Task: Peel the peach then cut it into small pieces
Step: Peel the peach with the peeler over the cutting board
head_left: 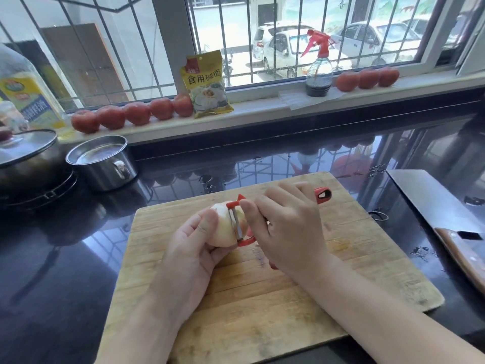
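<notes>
Above the wooden cutting board (pixel 262 298) my left hand (pixel 191 248) grips a pale peach (pixel 223 227) whose visible side is mostly bare flesh. My right hand (pixel 286 229) holds a red peeler (pixel 240 224), its metal blade lying against the peach's right side. The peeler's red handle end sticks out past my right fingers at the back. A cleaver (pixel 441 206) with a wooden handle lies on the dark counter to the right of the board.
A steel pot (pixel 105 164) of water and a lidded pan (pixel 23 158) stand at the left. Tomatoes (pixel 131 114), a yellow packet (pixel 207 85) and a spray bottle (pixel 319 67) line the windowsill. An oil bottle (pixel 29 90) stands at the far left.
</notes>
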Demonstrator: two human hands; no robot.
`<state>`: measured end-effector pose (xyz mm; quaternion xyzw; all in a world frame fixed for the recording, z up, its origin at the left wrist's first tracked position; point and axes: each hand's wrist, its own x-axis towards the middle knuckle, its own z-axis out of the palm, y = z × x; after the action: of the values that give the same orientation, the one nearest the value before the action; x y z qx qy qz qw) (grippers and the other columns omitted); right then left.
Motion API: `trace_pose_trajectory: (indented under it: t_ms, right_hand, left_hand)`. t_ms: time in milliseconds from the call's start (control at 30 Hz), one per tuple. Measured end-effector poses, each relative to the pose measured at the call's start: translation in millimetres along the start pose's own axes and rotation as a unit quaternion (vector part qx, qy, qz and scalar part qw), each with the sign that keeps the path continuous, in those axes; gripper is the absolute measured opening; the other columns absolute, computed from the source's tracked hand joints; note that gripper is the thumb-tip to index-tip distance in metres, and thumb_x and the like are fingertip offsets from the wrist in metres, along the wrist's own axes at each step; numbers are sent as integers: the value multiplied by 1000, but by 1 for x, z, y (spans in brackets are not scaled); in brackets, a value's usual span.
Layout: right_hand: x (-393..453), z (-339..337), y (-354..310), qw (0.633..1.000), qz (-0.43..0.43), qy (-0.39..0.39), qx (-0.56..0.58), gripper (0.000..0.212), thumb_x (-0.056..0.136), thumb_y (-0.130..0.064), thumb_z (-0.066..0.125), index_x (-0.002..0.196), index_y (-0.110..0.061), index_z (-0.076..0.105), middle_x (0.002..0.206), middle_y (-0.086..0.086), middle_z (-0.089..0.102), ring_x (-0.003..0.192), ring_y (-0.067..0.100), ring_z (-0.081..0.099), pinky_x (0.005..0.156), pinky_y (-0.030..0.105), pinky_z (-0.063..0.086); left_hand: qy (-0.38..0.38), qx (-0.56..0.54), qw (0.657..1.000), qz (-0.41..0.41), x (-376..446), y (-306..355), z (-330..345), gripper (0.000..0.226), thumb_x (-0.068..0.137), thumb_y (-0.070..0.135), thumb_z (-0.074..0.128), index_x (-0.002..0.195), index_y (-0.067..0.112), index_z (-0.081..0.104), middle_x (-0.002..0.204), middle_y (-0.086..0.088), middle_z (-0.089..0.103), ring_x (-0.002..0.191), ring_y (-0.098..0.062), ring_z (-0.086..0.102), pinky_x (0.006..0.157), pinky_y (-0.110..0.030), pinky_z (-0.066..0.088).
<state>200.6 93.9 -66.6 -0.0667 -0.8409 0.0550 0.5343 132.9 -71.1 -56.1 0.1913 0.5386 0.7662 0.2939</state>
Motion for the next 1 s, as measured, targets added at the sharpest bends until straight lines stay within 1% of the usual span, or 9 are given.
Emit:
trace_pose_trajectory:
  t_ms: [200, 300, 400, 433, 667, 733, 833, 900, 1000]
  right_hand:
    - [1, 0, 6, 1000, -6, -13, -15, 49, 106, -37, 52, 63, -17, 67, 62, -7, 56, 66, 18, 53, 73, 42, 40]
    - [0, -2, 15, 999, -16, -16, -41, 50, 105, -37, 53, 61, -18, 65, 61, -7, 56, 64, 17, 51, 73, 40, 39]
    - [6, -5, 36, 994, 10, -41, -99, 52, 105, -41, 52, 59, -21, 63, 58, -8, 54, 62, 16, 49, 73, 38, 35]
    - [7, -6, 41, 992, 27, -44, -112, 52, 105, -42, 51, 59, -21, 63, 57, -9, 54, 62, 15, 48, 73, 37, 35]
    - [3, -1, 39, 986, 75, -44, -143, 52, 106, -43, 46, 61, -22, 61, 58, -8, 54, 66, 19, 52, 77, 38, 35]
    - [3, -1, 37, 987, 93, -55, -117, 52, 105, -42, 44, 60, -22, 59, 58, -9, 53, 66, 19, 54, 76, 39, 36]
    - [3, -2, 32, 994, 97, -55, 10, 54, 106, -38, 44, 57, -18, 53, 55, -8, 49, 61, 17, 50, 71, 43, 42]
    - [3, -4, 26, 992, 76, -57, 81, 54, 106, -36, 46, 57, -15, 57, 57, -7, 51, 61, 17, 50, 69, 44, 43]
    - [3, -5, 16, 994, 24, -63, 81, 52, 106, -36, 49, 61, -15, 65, 60, -8, 54, 64, 16, 51, 73, 41, 41]
  left_hand:
    - [3, 9, 1000, 5, 1, 2, -2, 49, 94, 38, 60, 124, 1, 72, 127, -23, 70, 118, -35, 65, 103, -52, 48]
    - [-6, 21, 1000, 14, -1, 2, -3, 42, 95, 34, 62, 120, 2, 74, 124, -22, 71, 112, -31, 67, 93, -43, 53]
    - [-5, -14, 1000, 1, -4, 1, -1, 35, 94, 32, 59, 103, 7, 82, 110, -18, 76, 97, -27, 73, 74, -33, 61]
    - [-1, -24, 1000, -1, -3, 1, 0, 35, 93, 32, 57, 98, 9, 83, 107, -15, 77, 95, -26, 73, 74, -34, 62]
    - [41, -66, 997, -24, 0, 3, -1, 34, 97, 34, 55, 95, 18, 84, 116, -12, 75, 108, -28, 71, 93, -47, 57]
    - [43, -66, 996, -32, 1, 3, -2, 34, 98, 34, 57, 105, 13, 82, 122, -14, 73, 115, -30, 70, 99, -50, 55]
    - [15, -35, 999, -37, 2, 2, -4, 60, 89, 47, 76, 129, 4, 67, 131, -17, 70, 122, -32, 67, 102, -46, 57]
    - [-15, -9, 999, -37, 2, 0, -6, 80, 75, 52, 88, 135, 5, 64, 133, -19, 68, 119, -30, 67, 101, -44, 57]
    - [-46, 6, 998, -33, 2, -1, -4, 82, 72, 49, 91, 137, 7, 63, 134, -21, 67, 119, -31, 66, 104, -47, 52]
